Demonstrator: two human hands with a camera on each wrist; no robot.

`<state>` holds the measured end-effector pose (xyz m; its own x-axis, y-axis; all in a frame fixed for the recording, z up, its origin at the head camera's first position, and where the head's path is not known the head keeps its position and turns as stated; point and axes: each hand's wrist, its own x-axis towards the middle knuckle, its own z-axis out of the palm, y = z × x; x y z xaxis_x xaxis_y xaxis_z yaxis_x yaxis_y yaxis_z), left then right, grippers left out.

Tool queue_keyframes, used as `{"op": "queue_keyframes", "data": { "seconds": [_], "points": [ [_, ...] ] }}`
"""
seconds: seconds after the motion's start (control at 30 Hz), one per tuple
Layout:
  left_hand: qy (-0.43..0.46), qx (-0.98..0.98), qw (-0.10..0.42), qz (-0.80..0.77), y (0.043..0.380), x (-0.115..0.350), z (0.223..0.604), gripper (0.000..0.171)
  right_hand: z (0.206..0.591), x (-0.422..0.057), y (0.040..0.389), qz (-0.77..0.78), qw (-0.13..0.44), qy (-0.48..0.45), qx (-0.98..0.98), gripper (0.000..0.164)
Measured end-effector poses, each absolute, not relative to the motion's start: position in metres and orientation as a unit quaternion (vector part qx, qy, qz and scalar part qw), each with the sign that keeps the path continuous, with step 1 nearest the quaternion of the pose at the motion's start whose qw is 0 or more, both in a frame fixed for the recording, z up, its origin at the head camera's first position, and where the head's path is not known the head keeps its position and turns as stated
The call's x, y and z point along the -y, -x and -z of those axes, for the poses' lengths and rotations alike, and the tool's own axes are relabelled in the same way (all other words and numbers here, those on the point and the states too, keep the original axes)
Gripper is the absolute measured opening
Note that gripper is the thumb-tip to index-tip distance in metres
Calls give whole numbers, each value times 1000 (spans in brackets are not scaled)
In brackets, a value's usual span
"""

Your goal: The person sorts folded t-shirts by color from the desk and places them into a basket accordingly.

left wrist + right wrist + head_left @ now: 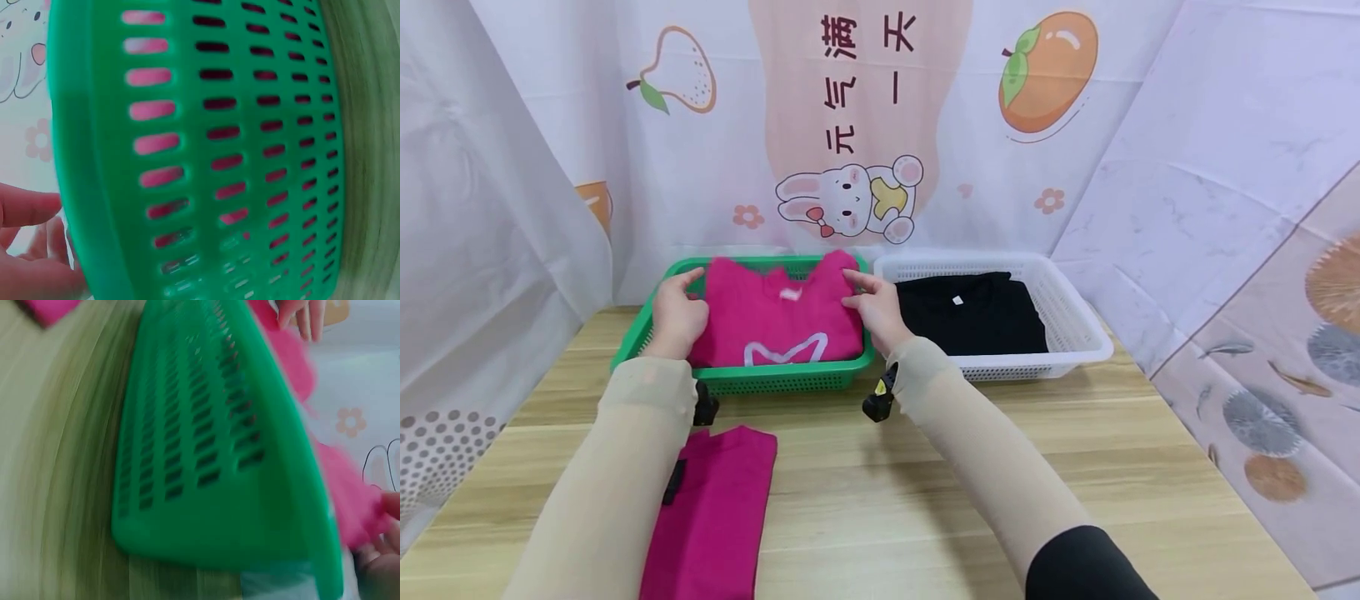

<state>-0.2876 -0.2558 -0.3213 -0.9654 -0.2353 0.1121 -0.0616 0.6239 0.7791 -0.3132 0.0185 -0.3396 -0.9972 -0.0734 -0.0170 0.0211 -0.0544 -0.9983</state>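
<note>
A pink shirt [775, 321] with a white label and a pale star outline lies folded in the green basket [775, 381]. At the shirt's left shoulder is my left hand [679, 315], its index finger extended and its fingertips beside the cloth. In the right wrist view, the fingers of that left hand [304, 317] hang loosely above the basket rim. My right hand [878, 308] pinches the raised right shoulder of the shirt between thumb and forefinger. Pink cloth shows through the basket's slots in the left wrist view.
To the right stands a white basket [1078, 333] holding a folded black shirt [966, 321]. Another folded pink garment [726, 517] lies on the wooden table [880, 517] at the front left, partly behind my left forearm. A printed curtain [955, 125] hangs behind the baskets.
</note>
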Motion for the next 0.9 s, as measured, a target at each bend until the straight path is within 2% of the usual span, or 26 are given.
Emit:
{"op": "queue_keyframes", "data": {
  "seconds": [0.17, 0.47, 0.7, 0.9],
  "points": [
    [-87, 899, 111, 415, 285, 264, 324, 72, 345, -29, 313, 698, 22, 31, -715, 49],
    [-80, 884, 79, 454, 271, 264, 320, 64, 337, -44, 308, 711, 22, 46, -701, 46],
    [-38, 879, 57, 472, 247, 265, 313, 56, 327, -54, 292, 756, 47, 58, -651, 46],
    [-19, 872, 53, 487, 227, 269, 314, 55, 325, -61, 278, 778, 64, 68, -621, 48]
  ]
}}
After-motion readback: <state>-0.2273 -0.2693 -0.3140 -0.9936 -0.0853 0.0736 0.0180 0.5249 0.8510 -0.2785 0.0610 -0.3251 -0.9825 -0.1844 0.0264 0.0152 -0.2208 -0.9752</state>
